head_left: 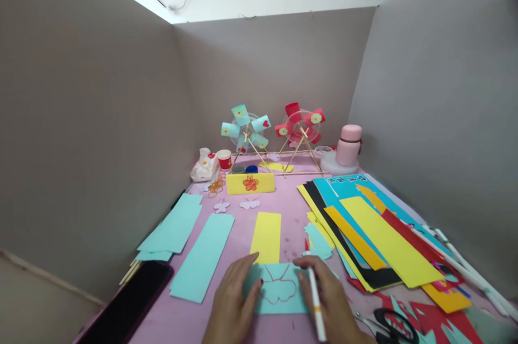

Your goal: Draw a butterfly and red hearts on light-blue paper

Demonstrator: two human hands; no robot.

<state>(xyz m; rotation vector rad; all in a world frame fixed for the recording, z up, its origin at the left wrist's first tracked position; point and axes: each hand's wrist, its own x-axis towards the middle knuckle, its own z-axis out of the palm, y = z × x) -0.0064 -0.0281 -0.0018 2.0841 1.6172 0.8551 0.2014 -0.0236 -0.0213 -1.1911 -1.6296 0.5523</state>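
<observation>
A light-blue paper rectangle [279, 303] with a butterfly outline drawn in red lies before me. My left hand [233, 292] rests along its left side, fingers stretched out and thumb apart on the sheet. My right hand [327, 295] is at the right side of the sheet and holds a white marker [314, 295] with a red tip pointing away from me. The tip is off the drawing. Just beyond the sheet lies a yellow paper strip [267, 233], its near end against the blue paper.
Blue strips [202, 263] and a dark phone [129, 301] lie left. Right are stacked colored sheets [388, 236], scissors [390, 325] and red scraps [441, 317]. Behind stand a folded yellow card [238, 184], two paper-and-stick wheels [247, 128] and a pink bottle [348, 147]. Grey partitions [279, 63] enclose the table.
</observation>
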